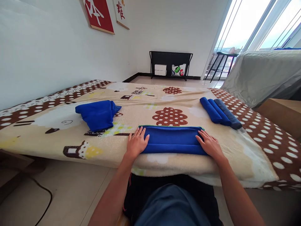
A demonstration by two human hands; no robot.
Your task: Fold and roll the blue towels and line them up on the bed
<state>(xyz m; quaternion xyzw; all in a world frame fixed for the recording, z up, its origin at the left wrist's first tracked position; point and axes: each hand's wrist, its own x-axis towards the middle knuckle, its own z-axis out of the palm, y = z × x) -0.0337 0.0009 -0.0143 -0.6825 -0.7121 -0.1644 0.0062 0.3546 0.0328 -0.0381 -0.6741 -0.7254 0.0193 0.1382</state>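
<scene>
Cloth (174, 139), deep blue, folded flat into a long strip, lying on the cream blanket (136, 110) right between our two hands. Surface looks mostly smooth; one crease runs lengthwise nearer us, and we see green stitching along the far edge.

Long axis goes crosswise, from our left hand (137, 141) to our right hand (209, 143), roughly parallel to the near edge of the bed. Short ends point left and right.

Hands are well apart, palms down, one on each end, fingers extended, not clamped. They partly cover the ends, so we can't read those folds fully.

Left of our left hand, a bit farther out: loosely folded blue bundle (97, 114), rumpled, separate from the strip. Beyond our right hand, off to the right: two blue rolls (211, 110) and a grey-blue roll (228, 113), side by side, slanting away from us; pale tag (242, 130) at the grey-blue one's near end. Farther right, past the spotted brown bedding (275, 138), we have a cardboard box (277, 116). Well ahead of both hands, by the wall: black rack (171, 58).
</scene>
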